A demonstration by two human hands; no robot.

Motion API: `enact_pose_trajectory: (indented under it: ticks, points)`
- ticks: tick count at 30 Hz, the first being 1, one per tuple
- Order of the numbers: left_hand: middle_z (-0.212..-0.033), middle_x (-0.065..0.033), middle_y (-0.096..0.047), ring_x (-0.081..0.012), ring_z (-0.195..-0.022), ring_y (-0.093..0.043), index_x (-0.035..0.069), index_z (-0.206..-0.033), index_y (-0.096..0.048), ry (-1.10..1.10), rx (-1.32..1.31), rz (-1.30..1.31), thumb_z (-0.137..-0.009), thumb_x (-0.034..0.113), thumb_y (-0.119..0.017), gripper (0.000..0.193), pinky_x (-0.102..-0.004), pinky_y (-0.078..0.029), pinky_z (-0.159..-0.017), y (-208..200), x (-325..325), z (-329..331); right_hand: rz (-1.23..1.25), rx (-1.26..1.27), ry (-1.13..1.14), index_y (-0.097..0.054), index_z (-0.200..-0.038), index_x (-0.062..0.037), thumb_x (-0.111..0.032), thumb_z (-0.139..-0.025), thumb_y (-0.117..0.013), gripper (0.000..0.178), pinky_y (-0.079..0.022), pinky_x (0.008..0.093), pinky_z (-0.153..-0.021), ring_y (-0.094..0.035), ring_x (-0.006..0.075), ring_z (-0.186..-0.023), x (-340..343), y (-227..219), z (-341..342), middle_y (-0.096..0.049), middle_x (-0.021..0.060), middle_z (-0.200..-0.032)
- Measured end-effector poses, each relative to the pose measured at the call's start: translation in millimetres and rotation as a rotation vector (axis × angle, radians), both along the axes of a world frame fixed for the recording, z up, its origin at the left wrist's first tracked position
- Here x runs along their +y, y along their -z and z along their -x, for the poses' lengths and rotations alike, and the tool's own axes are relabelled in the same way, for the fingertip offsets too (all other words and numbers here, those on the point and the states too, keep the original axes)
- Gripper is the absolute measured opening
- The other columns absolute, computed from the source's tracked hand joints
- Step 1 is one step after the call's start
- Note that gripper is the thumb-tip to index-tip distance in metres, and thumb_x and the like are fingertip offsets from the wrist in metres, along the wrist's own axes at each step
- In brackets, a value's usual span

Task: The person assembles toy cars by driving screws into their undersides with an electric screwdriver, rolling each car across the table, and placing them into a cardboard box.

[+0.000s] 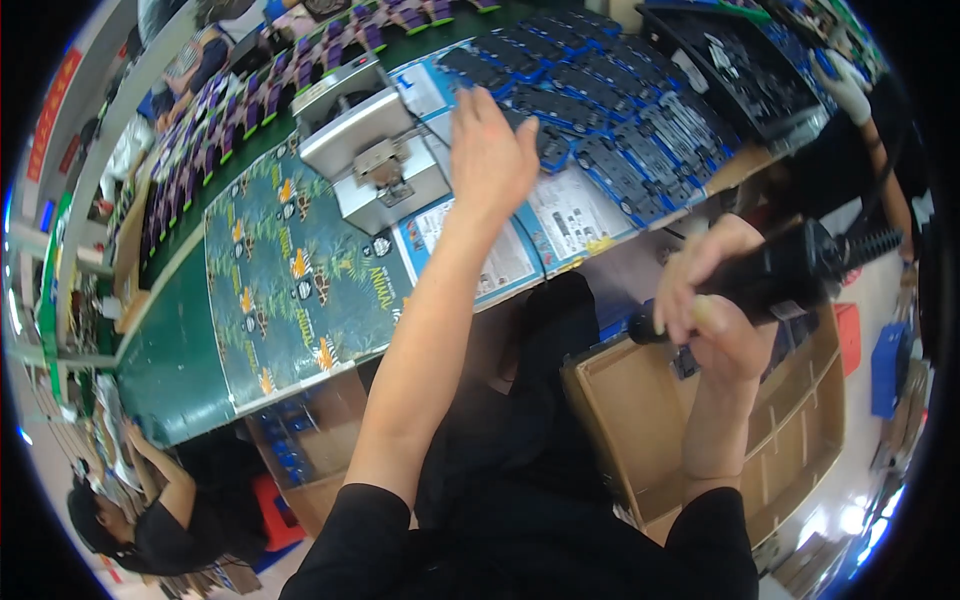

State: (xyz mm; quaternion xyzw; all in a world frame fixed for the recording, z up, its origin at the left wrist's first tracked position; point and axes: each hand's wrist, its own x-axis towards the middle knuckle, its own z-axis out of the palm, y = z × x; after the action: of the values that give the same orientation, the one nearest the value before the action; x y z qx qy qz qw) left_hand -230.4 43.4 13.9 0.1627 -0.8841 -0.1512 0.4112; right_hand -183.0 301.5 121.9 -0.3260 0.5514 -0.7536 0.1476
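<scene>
My left hand [492,155] reaches across the bench to the near side of rows of black-and-blue plastic parts [610,95]. A dark plastic part [517,120] shows between its thumb and fingers; most of it is hidden by the hand. To the left of this hand stands a metal fixture [385,165] with a small clamp-like block on top. Off the bench's front edge, my right hand [715,310] is closed round a black electric screwdriver [775,270] with a coiled cord. Its dark end points left, above an open carton.
A patterned mat [300,270] and printed sheets [575,215] cover the bench. At the back right sits a black bin [735,70] of dark parts. A divided carton [640,400] stands below at right. Purple parts [245,105] line the far side. Other people work at left and right.
</scene>
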Motion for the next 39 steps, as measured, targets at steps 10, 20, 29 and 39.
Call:
enact_pose_trajectory:
  ticks: [10,20,29,39]
  points:
    - [-0.121,-0.0234,-0.06,-0.0314,-0.11,-0.059,-0.009,-0.125,-0.05,0.128,0.09,-0.562,-0.072,0.022,-0.085,0.071,-0.0421,-0.047,-0.095,4,0,7,0.037,-0.128,0.015,-0.062,-0.085,-0.0039,-0.016,-0.068,-0.086,0.031,-0.044,0.0224,-0.06,-0.056,0.0085,-0.064,-7,3,6,-0.061,0.0016,-0.074]
    - [-0.102,-0.0107,-0.069,-0.0217,-0.092,-0.069,-0.001,-0.121,-0.057,0.635,0.632,-1.389,-0.074,-0.005,-0.076,0.05,-0.0393,-0.055,-0.09,-58,-1,-169,0.368,-0.038,-0.068,-0.05,-0.092,-0.0018,-0.011,-0.089,-0.062,0.015,-0.046,0.0291,-0.054,-0.05,0.0146,-0.052,-43,-1,10,-0.049,0.006,-0.065]
    - [-0.119,-0.0199,-0.064,-0.0321,-0.104,-0.066,0.0,-0.124,-0.056,0.596,0.851,-2.102,-0.099,0.025,-0.055,0.035,-0.0476,-0.057,-0.09,3,-36,-251,0.553,0.171,-0.099,-0.067,-0.085,0.0011,-0.005,-0.084,-0.074,0.009,-0.046,0.0217,-0.052,-0.06,0.0101,-0.053,-238,-29,3,-0.062,0.004,-0.063]
    - [-0.11,-0.0183,-0.069,-0.0209,-0.087,-0.071,0.001,-0.116,-0.06,0.392,0.536,-1.758,-0.091,0.011,-0.069,0.029,-0.0345,-0.062,-0.072,8,-62,-249,0.141,0.389,0.019,-0.065,-0.073,-0.0021,-0.014,-0.083,-0.076,0.019,-0.043,0.0223,-0.048,-0.056,0.0085,-0.046,-285,-16,-3,-0.06,0.002,-0.058]
